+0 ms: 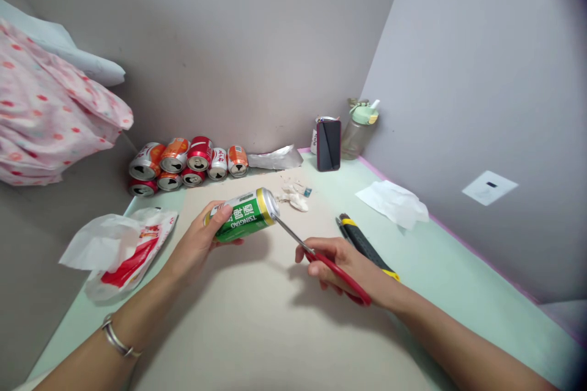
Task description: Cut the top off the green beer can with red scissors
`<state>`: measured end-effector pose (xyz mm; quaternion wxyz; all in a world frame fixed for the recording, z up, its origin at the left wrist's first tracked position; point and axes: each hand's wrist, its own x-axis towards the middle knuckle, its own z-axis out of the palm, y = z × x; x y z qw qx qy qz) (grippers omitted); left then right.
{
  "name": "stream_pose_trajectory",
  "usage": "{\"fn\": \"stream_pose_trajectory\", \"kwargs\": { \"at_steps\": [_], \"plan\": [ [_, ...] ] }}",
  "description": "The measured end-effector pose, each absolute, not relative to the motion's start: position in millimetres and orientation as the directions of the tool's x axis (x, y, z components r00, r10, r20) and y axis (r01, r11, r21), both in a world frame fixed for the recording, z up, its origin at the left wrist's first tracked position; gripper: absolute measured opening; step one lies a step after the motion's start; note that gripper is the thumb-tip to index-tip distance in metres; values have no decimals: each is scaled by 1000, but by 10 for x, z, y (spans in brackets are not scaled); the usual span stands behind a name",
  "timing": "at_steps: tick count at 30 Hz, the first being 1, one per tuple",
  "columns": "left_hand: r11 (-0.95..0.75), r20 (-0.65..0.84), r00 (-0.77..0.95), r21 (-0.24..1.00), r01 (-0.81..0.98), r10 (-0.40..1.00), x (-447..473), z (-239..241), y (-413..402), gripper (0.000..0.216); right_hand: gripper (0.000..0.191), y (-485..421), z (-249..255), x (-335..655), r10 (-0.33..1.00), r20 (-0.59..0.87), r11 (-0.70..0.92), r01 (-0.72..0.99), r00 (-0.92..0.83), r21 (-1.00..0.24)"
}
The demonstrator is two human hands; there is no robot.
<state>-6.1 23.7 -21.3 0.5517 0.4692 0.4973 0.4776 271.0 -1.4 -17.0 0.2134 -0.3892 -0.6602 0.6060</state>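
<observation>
My left hand is wrapped round a green and silver beer can, held tilted on its side above the table with its gold-rimmed end to the right. In my right hand is a pair of red-handled scissors. Its blades look closed together, and their tip meets the rim at the can's right end. Whether the tip has pierced the metal I cannot tell. Just beyond my right hand lies a black and yellow utility knife.
Several drink cans are stacked along the back wall, beside a cut metal sheet. A phone stands upright near a bottle. Crumpled tissue lies mid-table, white paper at right, a tissue pack at left.
</observation>
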Motion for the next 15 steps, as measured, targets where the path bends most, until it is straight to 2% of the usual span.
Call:
{"fn": "stream_pose_trajectory", "kwargs": {
  "at_steps": [3, 6, 11, 15],
  "plan": [
    [120, -116, 56, 990, -74, 992, -51, -217, 232, 47, 40, -38, -189, 2710, 779, -191, -54, 239, -597, -970],
    [61, -60, 14, 998, -34, 998, -88, -210, 242, 46, 39, -47, -221, 2710, 777, -176, -50, 220, -604, -974],
    [-120, 176, -152, 939, 321, 972, -190, -183, 250, 46, 37, -39, -224, 2700, 779, -196, -45, 259, -596, -965],
    [-217, 331, -158, 844, 491, 930, -207, -170, 210, 42, 37, -20, -228, 2685, 787, -204, -19, 307, -583, -952]
  ]
}}
